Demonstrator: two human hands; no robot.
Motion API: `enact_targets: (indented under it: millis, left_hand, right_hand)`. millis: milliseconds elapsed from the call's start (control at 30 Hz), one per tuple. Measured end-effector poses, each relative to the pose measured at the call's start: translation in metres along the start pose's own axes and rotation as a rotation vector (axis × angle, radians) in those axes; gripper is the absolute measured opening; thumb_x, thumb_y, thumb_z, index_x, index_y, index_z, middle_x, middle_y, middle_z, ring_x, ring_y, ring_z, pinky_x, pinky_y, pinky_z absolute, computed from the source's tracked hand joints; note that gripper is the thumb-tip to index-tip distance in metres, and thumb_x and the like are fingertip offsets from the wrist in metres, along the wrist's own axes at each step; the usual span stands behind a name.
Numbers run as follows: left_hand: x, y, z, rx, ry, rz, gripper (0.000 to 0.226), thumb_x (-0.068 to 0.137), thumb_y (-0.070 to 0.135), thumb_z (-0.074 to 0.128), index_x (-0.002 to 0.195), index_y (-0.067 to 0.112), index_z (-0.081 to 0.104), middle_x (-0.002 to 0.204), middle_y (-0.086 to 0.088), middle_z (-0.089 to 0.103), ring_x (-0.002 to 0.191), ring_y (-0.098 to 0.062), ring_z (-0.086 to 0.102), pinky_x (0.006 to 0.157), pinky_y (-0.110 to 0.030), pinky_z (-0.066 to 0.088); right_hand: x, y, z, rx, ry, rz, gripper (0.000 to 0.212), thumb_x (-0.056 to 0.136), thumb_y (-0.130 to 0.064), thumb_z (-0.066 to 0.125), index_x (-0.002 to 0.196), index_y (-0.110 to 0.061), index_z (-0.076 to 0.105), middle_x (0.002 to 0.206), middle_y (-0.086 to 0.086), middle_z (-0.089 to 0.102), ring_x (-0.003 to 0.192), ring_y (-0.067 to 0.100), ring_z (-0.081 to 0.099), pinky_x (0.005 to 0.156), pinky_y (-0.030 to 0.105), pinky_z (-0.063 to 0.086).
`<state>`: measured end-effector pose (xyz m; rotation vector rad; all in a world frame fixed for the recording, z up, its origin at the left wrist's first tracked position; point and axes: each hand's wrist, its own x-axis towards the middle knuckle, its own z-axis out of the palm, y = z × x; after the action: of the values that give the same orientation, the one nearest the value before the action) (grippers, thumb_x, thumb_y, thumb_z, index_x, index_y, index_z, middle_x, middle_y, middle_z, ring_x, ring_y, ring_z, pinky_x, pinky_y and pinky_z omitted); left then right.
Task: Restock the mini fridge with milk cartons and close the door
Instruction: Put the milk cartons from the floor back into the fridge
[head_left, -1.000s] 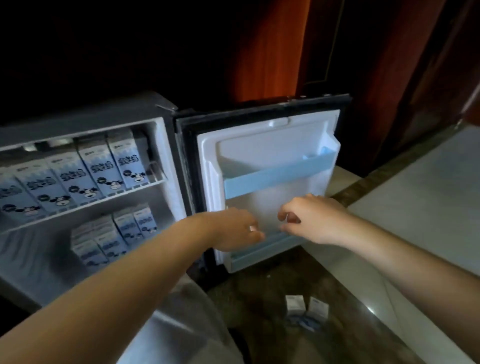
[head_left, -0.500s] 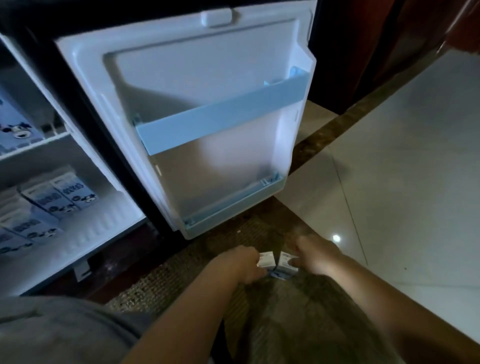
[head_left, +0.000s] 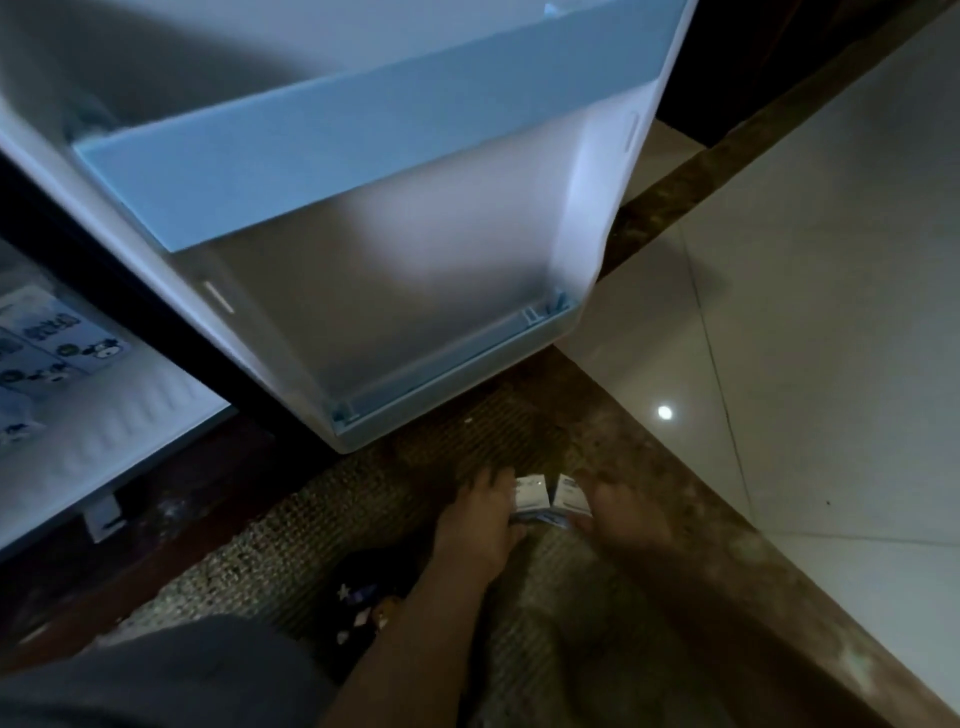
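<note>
Hanging open above your hands, the mini fridge door (head_left: 415, 291) fills the view. Down on the brown floor (head_left: 701, 545), your left hand (head_left: 475, 527) curls round the left milk carton (head_left: 531, 496) and your right hand (head_left: 626, 519) round the right milk carton (head_left: 570, 494), the cartons side by side between them.

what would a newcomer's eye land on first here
The open fridge door, with its pale blue shelf rail, fills the upper frame. Beneath it on the dark floor, the left hand grips the left carton and the right hand the right carton.
</note>
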<state>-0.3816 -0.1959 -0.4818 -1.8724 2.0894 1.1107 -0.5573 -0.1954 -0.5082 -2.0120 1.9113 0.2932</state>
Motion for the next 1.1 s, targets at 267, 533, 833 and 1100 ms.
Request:
enact_targets:
  millis: [267,533,833,1100]
  left_hand:
    - [0.014,0.008,0.005,0.069,0.015,0.019,0.035,0.092,0.022,0.052,0.127,0.018,0.047,0.127,-0.006,0.054,0.115,-0.024,0.054,0.096,-0.036,0.046]
    - [-0.006,0.005,-0.005,0.144,-0.084,0.013,0.035,0.092,0.015,0.051,0.127,0.015,0.048,0.128,-0.010,0.053,0.115,-0.026,0.055,0.093,-0.037,0.047]
    - [-0.060,-0.003,-0.062,0.150,-0.070,0.048,0.033,0.091,0.022,0.055,0.122,0.015,0.049,0.124,-0.009,0.055,0.111,-0.025,0.055,0.085,-0.035,0.046]
    - [-0.127,-0.001,-0.143,0.189,0.035,0.182,0.030,0.088,0.026,0.061,0.115,0.016,0.053,0.124,-0.008,0.055,0.111,-0.025,0.053,0.088,-0.038,0.046]
  right_hand:
    - [0.003,0.006,0.019,0.158,0.004,-0.057,0.056,0.090,-0.039,0.057,0.137,-0.012,0.043,0.120,0.012,0.060,0.108,0.028,0.059,0.088,0.030,0.044]
    - [-0.013,-0.017,-0.005,0.128,0.037,-0.086,0.030,0.098,-0.038,0.043,0.112,-0.014,0.052,0.094,0.011,0.069,0.082,0.026,0.068,0.062,0.022,0.049]
    - [-0.051,-0.034,-0.086,0.136,-0.131,-0.169,0.030,0.086,-0.039,0.062,0.114,-0.031,0.057,0.115,-0.009,0.062,0.105,0.010,0.059,0.083,0.025,0.046]
    - [-0.094,-0.075,-0.179,-0.047,-0.046,-0.357,0.022,0.088,-0.044,0.057,0.099,-0.026,0.051,0.084,-0.010,0.058,0.075,0.006,0.056,0.058,0.024,0.040]
